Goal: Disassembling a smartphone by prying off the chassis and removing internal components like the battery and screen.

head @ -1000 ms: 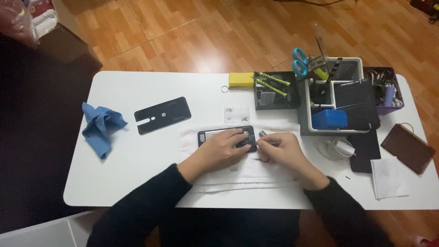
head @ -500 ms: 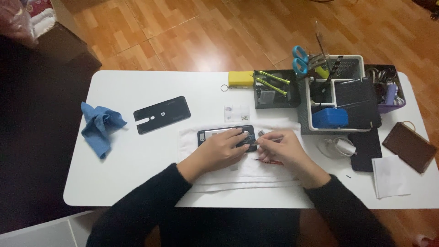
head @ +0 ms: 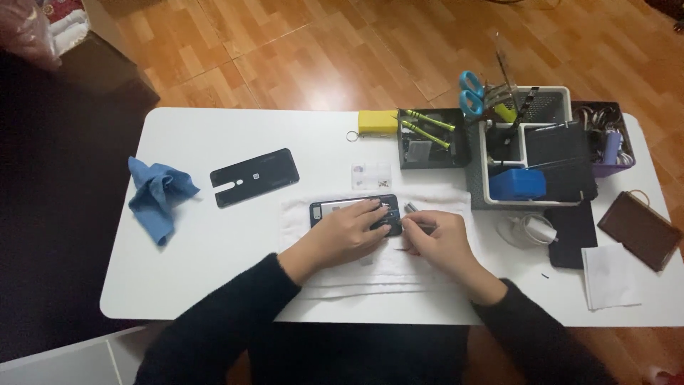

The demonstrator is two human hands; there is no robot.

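Your left hand (head: 353, 229) lies flat and open on the opened phone (head: 354, 212), pressing it down on the white cloth (head: 442, 207) near the centre of the frame. The phone lies with its long axis from left to right across the picture, and your fingers cover its right half. Your right hand (head: 432, 239) is closed around a thin tool (head: 413, 209), probably a small screwdriver, and its tip points to the upper left, toward the right end of the phone, just beside your left fingertips. So the right hand is the nearer one to that end. The black back cover (head: 254, 176) lies apart at the left on the white tabletop (head: 214, 242), next to a blue rag (head: 158, 192). A tray of screwdrivers (head: 431, 137) stands further up.
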